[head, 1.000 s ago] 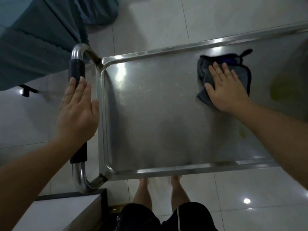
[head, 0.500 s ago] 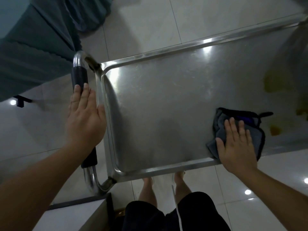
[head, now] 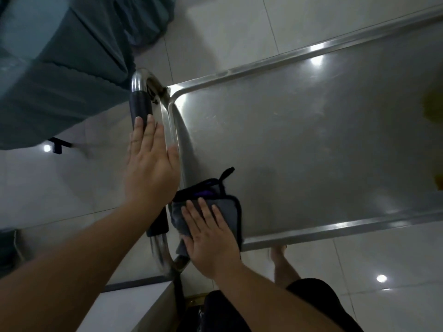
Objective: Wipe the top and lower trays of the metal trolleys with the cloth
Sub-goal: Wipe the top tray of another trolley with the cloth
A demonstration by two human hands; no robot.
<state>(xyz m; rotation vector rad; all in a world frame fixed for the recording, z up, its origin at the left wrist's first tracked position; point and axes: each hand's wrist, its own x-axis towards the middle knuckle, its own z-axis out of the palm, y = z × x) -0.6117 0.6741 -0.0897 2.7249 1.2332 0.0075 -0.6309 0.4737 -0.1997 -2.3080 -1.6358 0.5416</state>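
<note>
On top tray (head: 299,140), cloth (head: 227,207).

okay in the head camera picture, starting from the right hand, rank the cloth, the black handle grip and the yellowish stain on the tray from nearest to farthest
1. Cloth: directly under the right hand, at the tray's near left corner.
2. Black handle grip: just left of the tray, under the left hand.
3. Yellowish stain: far off at the picture's right edge.

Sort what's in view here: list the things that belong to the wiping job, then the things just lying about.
Belongs to the job:
grey cloth with black trim
stainless steel top tray
trolley's black-sleeved handle
right hand, flat on the cloth
left hand, flat on the handle

Just lying about:
teal draped fabric
white box corner
</note>
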